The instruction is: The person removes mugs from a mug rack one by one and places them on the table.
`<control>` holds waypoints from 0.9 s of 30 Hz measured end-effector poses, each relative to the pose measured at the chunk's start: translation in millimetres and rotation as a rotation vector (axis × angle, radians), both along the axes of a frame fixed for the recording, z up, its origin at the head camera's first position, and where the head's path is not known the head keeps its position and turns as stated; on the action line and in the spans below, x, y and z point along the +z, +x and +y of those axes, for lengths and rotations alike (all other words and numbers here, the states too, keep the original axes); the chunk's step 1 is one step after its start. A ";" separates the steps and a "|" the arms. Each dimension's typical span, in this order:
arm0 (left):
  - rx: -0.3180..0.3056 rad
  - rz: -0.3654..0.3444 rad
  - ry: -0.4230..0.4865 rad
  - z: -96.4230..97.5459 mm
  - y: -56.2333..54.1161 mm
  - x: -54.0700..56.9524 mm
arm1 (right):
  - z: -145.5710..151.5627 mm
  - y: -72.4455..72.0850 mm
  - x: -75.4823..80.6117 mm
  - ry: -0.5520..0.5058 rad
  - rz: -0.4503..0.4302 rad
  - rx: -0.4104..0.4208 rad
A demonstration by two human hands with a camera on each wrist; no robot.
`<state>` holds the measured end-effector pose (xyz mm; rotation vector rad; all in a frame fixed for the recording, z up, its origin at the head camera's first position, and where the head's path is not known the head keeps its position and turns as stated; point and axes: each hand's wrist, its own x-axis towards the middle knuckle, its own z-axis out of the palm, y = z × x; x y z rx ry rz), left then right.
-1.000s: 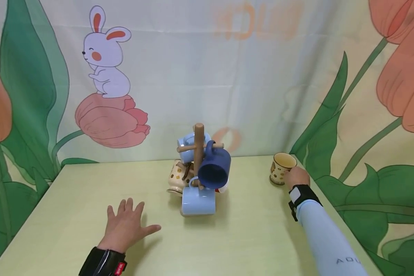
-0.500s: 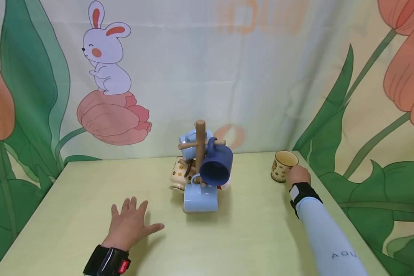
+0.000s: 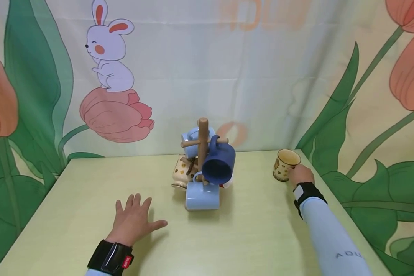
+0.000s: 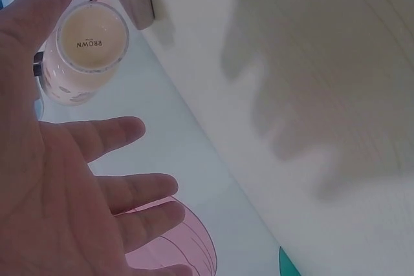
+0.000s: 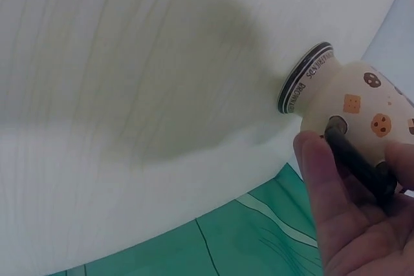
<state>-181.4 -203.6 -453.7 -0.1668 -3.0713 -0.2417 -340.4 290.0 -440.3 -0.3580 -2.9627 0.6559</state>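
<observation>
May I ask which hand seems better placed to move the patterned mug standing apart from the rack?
Probably the right hand: its fingers are at the dark handle of the patterned mug. The left hand is spread and holds nothing, on the opposite side of the rack.

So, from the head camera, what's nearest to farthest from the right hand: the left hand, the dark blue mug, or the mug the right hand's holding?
1. Held mug: at the right hand.
2. Dark blue mug: middle, on the wooden rack.
3. Left hand: past the rack, on the left.
</observation>
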 end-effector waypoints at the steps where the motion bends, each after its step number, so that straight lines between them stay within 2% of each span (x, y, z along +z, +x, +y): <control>1: -0.002 -0.001 -0.003 0.4 -0.3 0.6 | 0.5 1.3 -0.5 0.001 0.006 0.006; 4: -0.003 0.006 -0.009 0.6 -1.0 2.8 | -0.3 6.2 -0.3 0.003 0.032 0.026; 8: -0.001 0.025 0.003 -1.5 -2.9 6.1 | -7.0 14.9 7.7 0.005 0.081 0.029; 15: -0.004 0.005 0.046 -4.3 -12.4 15.0 | -26.3 27.5 29.6 0.037 0.124 -0.078; 17: -0.001 -0.004 0.053 -4.8 -16.3 18.5 | -33.8 29.5 35.8 0.044 0.138 -0.081; 21: -0.010 0.002 0.075 -5.8 -24.4 27.1 | -51.9 31.1 48.1 0.038 0.163 0.001; 27: -0.037 0.011 0.113 -1.3 -35.6 43.8 | -81.1 34.7 68.0 0.048 0.148 0.208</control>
